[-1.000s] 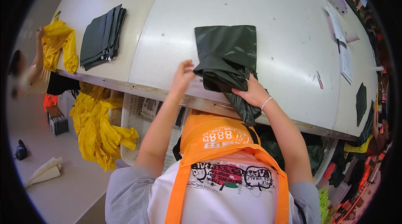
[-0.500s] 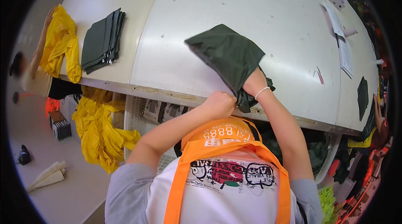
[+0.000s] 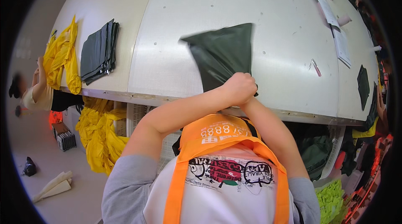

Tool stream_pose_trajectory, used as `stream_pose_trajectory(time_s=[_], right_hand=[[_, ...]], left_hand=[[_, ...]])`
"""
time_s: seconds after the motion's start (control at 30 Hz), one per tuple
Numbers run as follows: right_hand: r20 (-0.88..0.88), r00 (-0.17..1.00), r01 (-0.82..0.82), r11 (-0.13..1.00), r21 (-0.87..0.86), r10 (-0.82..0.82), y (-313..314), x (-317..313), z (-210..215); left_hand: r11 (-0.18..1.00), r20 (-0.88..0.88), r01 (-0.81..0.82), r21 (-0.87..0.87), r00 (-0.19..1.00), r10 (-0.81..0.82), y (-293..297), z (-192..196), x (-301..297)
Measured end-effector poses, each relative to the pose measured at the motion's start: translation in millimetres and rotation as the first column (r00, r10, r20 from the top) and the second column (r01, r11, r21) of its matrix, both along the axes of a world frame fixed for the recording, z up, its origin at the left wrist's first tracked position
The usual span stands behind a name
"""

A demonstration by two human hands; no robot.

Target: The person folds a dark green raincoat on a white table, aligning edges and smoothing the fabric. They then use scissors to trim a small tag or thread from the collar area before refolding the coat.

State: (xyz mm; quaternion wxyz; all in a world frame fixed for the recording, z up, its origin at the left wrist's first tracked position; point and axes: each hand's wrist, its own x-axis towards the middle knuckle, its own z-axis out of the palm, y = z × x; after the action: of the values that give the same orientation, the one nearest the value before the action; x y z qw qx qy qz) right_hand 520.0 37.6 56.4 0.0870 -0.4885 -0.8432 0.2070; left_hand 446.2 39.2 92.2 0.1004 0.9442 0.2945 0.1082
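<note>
Pale tabletop (image 3: 188, 6) spans the upper frame. At centre, dark green pouch (image 3: 224, 54): left hand (image 3: 240, 88) clenched on its lower end; right hand hidden, grip indeterminable. Steady, even tension should limit creasing.

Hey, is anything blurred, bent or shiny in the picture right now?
In the head view, the left corner of the dark green pouch looks smeared; in the head view, the table has a pale sheen and its edges curve; the head view also darkens to black around its rim.
</note>
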Motion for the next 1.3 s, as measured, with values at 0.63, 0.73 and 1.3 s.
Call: stream_pose_trajectory(time_s=[0.63,0.73,1.3], right_hand=[[-0.319,0.839,0.490,0.867,0.087,-0.441,84,65,-31],[-0.390,0.785,0.493,0.866,-0.076,-0.481,84,19,-8],[0.182,0.967,0.180,0.984,0.005,-0.178,84,-19,12]], left_hand=[[0.682,0.532,-0.220,-0.697,0.478,0.699,-21,-77,-47],[0.214,0.235,0.208,-0.954,0.080,0.969,-26,-125,-44],[-0.080,-0.085,0.357,-0.931,0.001,0.996,-36,-145,-26]])
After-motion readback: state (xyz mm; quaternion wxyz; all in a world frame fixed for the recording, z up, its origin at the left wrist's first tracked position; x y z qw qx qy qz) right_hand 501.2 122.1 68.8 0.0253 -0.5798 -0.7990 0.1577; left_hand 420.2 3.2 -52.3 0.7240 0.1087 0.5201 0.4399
